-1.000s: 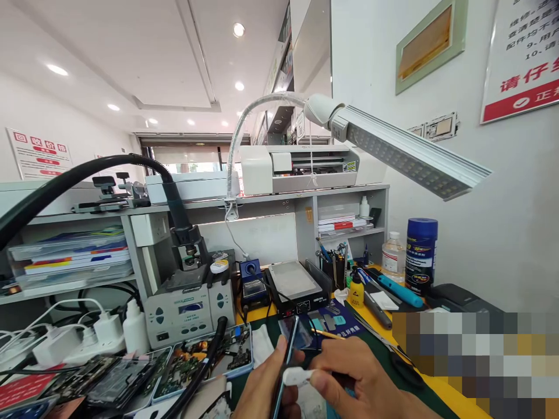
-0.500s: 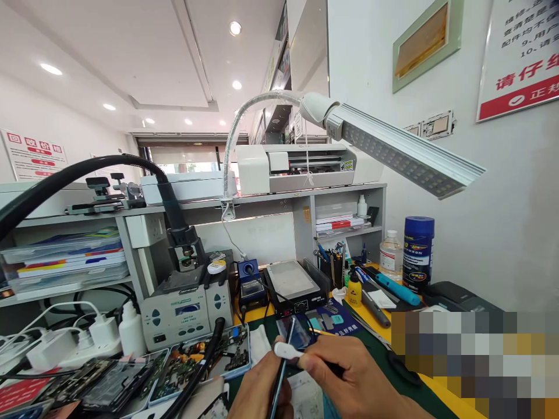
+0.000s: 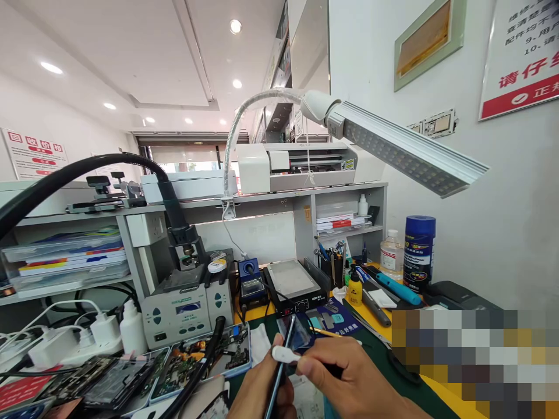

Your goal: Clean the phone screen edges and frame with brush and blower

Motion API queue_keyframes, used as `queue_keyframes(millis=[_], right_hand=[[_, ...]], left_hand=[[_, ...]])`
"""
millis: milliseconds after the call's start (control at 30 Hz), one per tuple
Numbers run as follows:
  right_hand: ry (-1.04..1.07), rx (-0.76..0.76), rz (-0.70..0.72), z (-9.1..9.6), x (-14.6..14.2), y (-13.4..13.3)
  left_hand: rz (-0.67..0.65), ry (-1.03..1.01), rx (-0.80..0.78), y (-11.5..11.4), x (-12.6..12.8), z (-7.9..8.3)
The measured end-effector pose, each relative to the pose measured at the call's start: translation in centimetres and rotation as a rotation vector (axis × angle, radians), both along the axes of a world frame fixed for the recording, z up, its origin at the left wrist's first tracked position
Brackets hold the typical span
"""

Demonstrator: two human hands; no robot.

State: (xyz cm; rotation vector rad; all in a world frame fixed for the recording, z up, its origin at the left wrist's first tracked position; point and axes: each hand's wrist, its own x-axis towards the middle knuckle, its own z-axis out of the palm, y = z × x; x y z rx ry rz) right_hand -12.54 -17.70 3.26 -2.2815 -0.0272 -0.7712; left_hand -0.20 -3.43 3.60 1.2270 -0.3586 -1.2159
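My left hand (image 3: 258, 389) is closed around a thin dark phone (image 3: 278, 381), which stands tilted with its narrow edge toward me. In my right hand (image 3: 349, 372), thumb and fingers pinch a white toothbrush-like tool (image 3: 285, 354) with an oval head. That head lies across the phone's edge near its upper part; its underside is hidden. Beneath the hands, a pale printed sheet (image 3: 304, 396) partly shows on the dark green mat (image 3: 371, 355). Just beyond my right hand lies a thin yellow stick (image 3: 325, 333).
Trays of circuit boards (image 3: 236, 364) and a black hose (image 3: 212, 349) sit to the left, below a grey rework station (image 3: 187, 314). Ahead are a flat heating plate (image 3: 292, 279) and a yellow bottle (image 3: 354, 290). Tweezers (image 3: 371, 330) and a blue can (image 3: 419, 253) stand right.
The white tool's head has shifted slightly left over the phone's edge. The phone's lower end has swung a little left. Both hands keep their holds.
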Motion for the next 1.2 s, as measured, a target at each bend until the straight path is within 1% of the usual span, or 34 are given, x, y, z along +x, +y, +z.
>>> queue_keyframes(millis=[133, 233, 267, 400, 433, 467, 567, 633, 667, 733, 833, 867, 1000, 1033, 1167, 1200], right_hand=[[-0.036, -0.012, -0.038, -0.8, 0.4, -0.2], [-0.087, 0.01, -0.042, -0.9, 0.3, -0.2], [-0.096, 0.018, -0.027, -0.9, 0.2, -0.1], [-0.065, 0.038, 0.16, -0.4, -0.1, 0.1], [-0.048, 0.034, 0.181, -0.3, -0.1, 0.1], [-0.035, 0.026, 0.17, -0.2, -0.1, 0.2], [-0.031, 0.002, 0.028, 0.0, 0.0, 0.1], [-0.048, -0.001, -0.036, 0.1, 0.0, 0.0], [-0.053, 0.0, -0.041, 0.1, 0.0, 0.0], [-0.045, 0.004, 0.017, 0.1, -0.1, 0.1], [-0.021, 0.013, 0.151, 0.1, -0.3, 0.3], [-0.022, 0.003, 0.155, 0.1, -0.3, 0.3], [-0.054, -0.05, -0.007, 0.1, -0.4, 0.0], [-0.058, -0.049, -0.013, 0.1, -0.4, 0.0], [-0.051, -0.049, 0.166, 0.1, -0.2, -0.1], [-0.061, -0.057, 0.165, 0.2, -0.2, -0.1]], left_hand=[[-0.036, 0.032, 0.0, -0.2, 0.4, 0.1], [-0.056, 0.044, 0.013, -0.4, 0.8, 0.0], [-0.061, 0.047, 0.021, -0.4, 0.9, -0.2], [-0.069, 0.048, 0.063, -0.4, 1.1, -0.7], [-0.068, 0.045, 0.074, -0.4, 1.1, -0.8], [-0.067, 0.041, 0.082, -0.4, 1.1, -0.9], [-0.055, 0.02, 0.098, -0.4, 1.0, -0.7], [-0.041, -0.003, 0.101, -0.3, 0.8, -0.4], [-0.032, -0.015, 0.101, -0.2, 0.6, -0.3], [-0.013, -0.042, 0.099, 0.0, 0.4, -0.1], [0.019, -0.082, 0.094, 0.1, 0.1, 0.0], [0.03, -0.095, 0.092, 0.1, 0.0, -0.1], [0.083, -0.15, 0.077, -0.6, -0.1, -0.4], [0.101, -0.167, 0.067, -0.9, -0.1, -0.5], [0.178, -0.234, 0.022, -2.3, 0.0, -1.1], [0.198, -0.252, 0.011, -2.6, 0.1, -1.2]])
